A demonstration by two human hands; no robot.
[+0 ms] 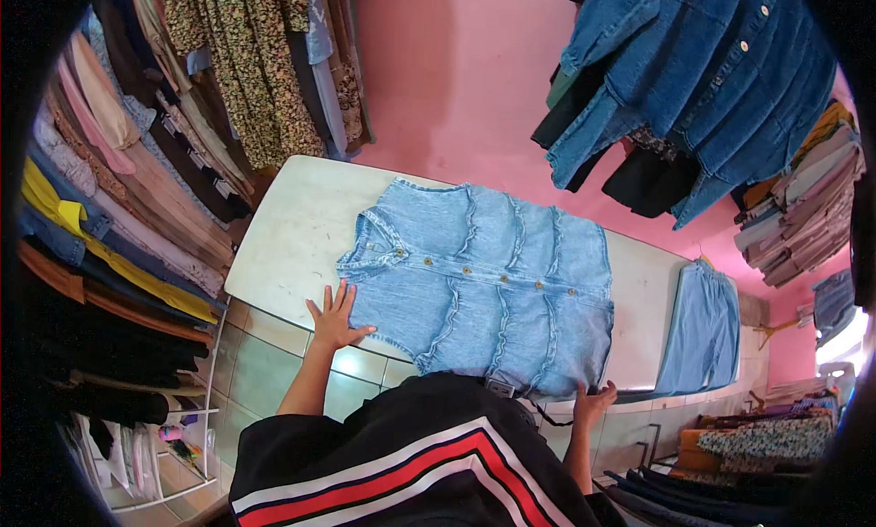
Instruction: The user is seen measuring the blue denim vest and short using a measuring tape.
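A light-blue denim sleeveless blouse [479,253] lies spread flat on a white table [274,239], collar to the left and hem to the right. A row of buttons runs down its middle, and ruffled seams cross the body. My left hand [335,322] rests with fingers spread at the near shoulder edge, below the collar. At the near corner of the hem is my right hand [593,402], its fingers apart and touching the cloth edge. My torso in a black striped top [438,452] hides part of the blouse's near side.
Light-blue denim trousers [701,328] lie over the table's right end. Denim garments [712,82] hang at upper right against a pink wall [493,68]. Packed clothing racks [130,150] line the left side. Folded clothes [766,438] are stacked at lower right, above the tiled floor [267,363].
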